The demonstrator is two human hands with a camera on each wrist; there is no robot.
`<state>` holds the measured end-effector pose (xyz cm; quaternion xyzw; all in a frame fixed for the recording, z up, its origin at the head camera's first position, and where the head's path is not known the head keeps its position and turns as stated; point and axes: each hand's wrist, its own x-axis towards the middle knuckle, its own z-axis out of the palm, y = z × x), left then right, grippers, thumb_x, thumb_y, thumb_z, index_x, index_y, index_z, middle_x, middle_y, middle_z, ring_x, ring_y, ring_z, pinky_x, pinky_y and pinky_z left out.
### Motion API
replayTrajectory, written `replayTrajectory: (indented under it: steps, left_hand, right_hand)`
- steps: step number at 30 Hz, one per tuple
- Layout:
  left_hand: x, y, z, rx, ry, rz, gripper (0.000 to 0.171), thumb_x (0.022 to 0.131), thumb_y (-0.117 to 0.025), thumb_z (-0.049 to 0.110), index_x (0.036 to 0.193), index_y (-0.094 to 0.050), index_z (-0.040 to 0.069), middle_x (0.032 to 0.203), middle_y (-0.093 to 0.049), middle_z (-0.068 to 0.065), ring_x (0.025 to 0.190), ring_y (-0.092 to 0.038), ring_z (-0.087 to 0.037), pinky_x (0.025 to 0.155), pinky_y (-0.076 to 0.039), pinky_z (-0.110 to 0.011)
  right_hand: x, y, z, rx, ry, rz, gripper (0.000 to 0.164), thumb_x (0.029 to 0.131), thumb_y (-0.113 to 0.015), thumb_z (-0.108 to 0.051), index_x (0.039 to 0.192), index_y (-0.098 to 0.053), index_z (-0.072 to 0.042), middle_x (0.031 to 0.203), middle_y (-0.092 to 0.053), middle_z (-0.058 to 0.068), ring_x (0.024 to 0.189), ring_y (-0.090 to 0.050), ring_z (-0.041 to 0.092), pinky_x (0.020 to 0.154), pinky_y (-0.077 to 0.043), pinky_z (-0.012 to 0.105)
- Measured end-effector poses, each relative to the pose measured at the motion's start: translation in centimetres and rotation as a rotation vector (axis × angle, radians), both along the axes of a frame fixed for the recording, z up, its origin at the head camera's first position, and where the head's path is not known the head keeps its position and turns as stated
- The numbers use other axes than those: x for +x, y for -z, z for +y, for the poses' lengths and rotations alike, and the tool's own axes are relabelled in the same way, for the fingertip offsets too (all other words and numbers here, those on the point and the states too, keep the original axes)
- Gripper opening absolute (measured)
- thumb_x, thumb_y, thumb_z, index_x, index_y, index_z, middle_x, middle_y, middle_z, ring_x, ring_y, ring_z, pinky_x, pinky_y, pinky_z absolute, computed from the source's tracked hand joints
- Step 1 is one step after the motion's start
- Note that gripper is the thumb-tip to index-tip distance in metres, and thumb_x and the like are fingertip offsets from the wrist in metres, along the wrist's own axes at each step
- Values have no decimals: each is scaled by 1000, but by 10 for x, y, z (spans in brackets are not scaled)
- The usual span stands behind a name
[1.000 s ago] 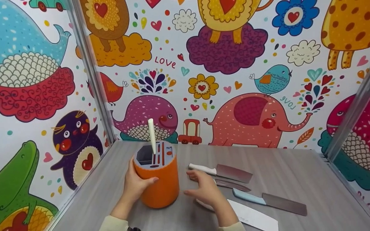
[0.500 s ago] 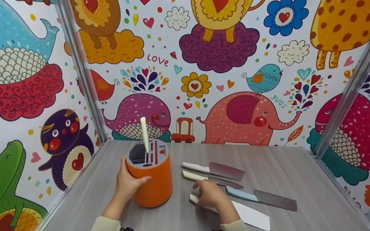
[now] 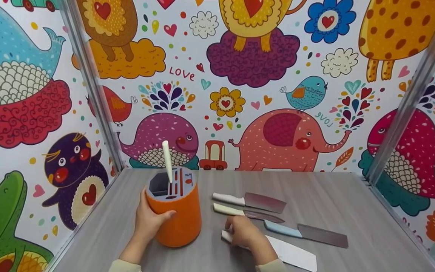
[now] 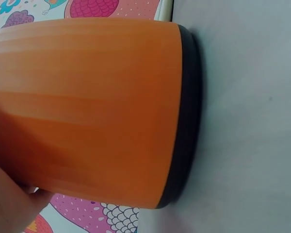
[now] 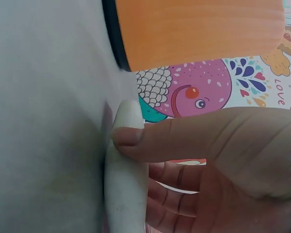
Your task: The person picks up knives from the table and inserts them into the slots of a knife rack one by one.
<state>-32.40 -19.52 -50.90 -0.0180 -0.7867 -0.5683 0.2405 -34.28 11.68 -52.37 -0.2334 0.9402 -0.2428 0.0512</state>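
Note:
My left hand (image 3: 146, 223) grips the side of an upright orange knife block (image 3: 179, 224), thumb across its front. In the left wrist view, the block's dark base (image 4: 186, 116) stands on the table. A cream-handled knife (image 3: 167, 160) juts up from a slot in the grey slotted top, its blade hidden. To the right of the block, my right hand (image 3: 246, 234) pinches the white handle (image 5: 126, 189) of a cleaver with a pale blade (image 3: 295, 254), which lies on the table. In the right wrist view the thumb presses the handle, with the fingers on its far side.
Beyond my right hand lie a white-handled cleaver (image 3: 266, 202), a cream-handled pointed knife (image 3: 229, 209) and a blue-handled cleaver (image 3: 323, 236). The grey table (image 3: 315, 189) ends at printed wall panels (image 3: 263, 98) with metal corner posts.
My right hand has moved down from beside the block to the nearest cleaver's handle and taken hold of it. The left hand keeps its grip on the block; the head view has shifted slightly.

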Motion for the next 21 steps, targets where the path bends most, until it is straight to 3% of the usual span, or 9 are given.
replayTrajectory:
  steps: [11, 21]
  left_hand:
    - [2, 1, 1, -9, -16, 4, 110, 68, -92, 29, 153, -23, 18, 146, -48, -8, 126, -51, -22, 114, -39, -52]
    - [1, -1, 1, -9, -11, -5, 110, 67, -92, 31, 153, -23, 21, 145, -49, -6, 125, -51, -21, 114, -40, -51]
  right_hand:
    - [8, -6, 6, 183, 7, -2, 48, 53, -80, 14, 92, -69, -11, 79, -64, -3, 69, -51, 9, 63, -51, 29]
    - [10, -7, 9, 221, 35, -31, 45, 56, -80, 15, 90, -69, -12, 78, -63, -3, 69, -53, 9, 66, -53, 32]
